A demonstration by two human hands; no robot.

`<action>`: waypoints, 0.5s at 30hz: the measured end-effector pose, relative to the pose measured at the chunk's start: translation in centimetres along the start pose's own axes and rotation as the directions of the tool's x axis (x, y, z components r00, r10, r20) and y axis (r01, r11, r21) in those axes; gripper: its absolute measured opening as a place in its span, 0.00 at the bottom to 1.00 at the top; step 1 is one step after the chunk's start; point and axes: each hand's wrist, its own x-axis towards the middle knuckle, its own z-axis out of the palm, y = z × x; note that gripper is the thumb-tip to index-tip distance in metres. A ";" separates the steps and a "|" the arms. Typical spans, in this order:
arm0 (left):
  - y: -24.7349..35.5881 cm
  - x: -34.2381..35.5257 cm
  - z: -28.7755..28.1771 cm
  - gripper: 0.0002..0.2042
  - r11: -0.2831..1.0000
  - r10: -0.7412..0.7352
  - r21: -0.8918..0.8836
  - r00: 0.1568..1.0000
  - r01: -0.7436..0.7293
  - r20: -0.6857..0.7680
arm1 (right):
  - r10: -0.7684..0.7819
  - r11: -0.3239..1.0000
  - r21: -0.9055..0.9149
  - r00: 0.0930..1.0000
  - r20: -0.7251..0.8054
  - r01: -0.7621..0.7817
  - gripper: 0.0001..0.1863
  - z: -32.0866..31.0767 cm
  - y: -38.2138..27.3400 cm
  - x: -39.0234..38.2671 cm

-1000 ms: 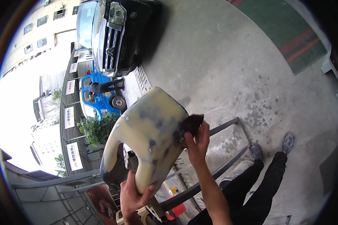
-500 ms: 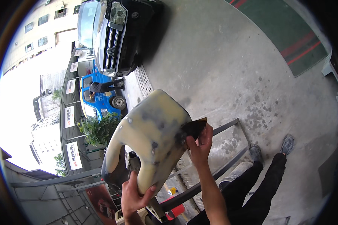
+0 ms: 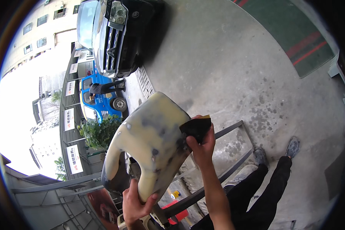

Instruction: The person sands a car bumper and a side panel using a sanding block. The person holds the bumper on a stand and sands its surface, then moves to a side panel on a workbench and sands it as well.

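Note:
A curved, cream-coloured car body part (image 3: 142, 134) with grey and black patches is held up at the middle of the view. Its lower left side has a rounded opening with a dark inside. My left hand (image 3: 136, 203) is closed round the narrow lower arm of the part, thumb on the front face. At the part's right edge, my right hand (image 3: 204, 149) pinches a folded black sheet that looks like sandpaper (image 3: 197, 128), a thin tan edge showing along its top. The sheet is beside the worn dark patches; whether it touches them I cannot tell.
Below the part is a dark metal stand (image 3: 218, 180), with a red container (image 3: 178, 216) near its foot. A black car (image 3: 119, 42) stands far left, near a blue vehicle (image 3: 99, 96) with a person (image 3: 103, 88) beside it. A leafy plant (image 3: 99, 132) is behind the part.
My right hand has turned and lifted the black sheet slightly, so more of its face shows. The body part has shifted a little to the left, with my left hand still on it.

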 end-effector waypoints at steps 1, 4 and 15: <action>-0.1 0.1 -0.3 0.23 0.999 -0.010 0.050 0.999 0.008 0.045 | 0.047 0.999 0.011 0.999 -0.014 -0.047 0.33 0.1 -0.4 -0.4; -0.6 0.1 -0.2 0.24 1.000 -0.027 -0.004 0.998 0.028 0.060 | 0.083 0.996 0.019 0.996 0.021 -0.084 0.34 -1.3 0.5 -2.3; -0.5 0.3 -0.9 0.23 0.998 -0.059 0.018 0.994 0.058 0.087 | 0.059 0.998 0.025 0.998 0.018 -0.059 0.37 -0.4 0.7 -1.6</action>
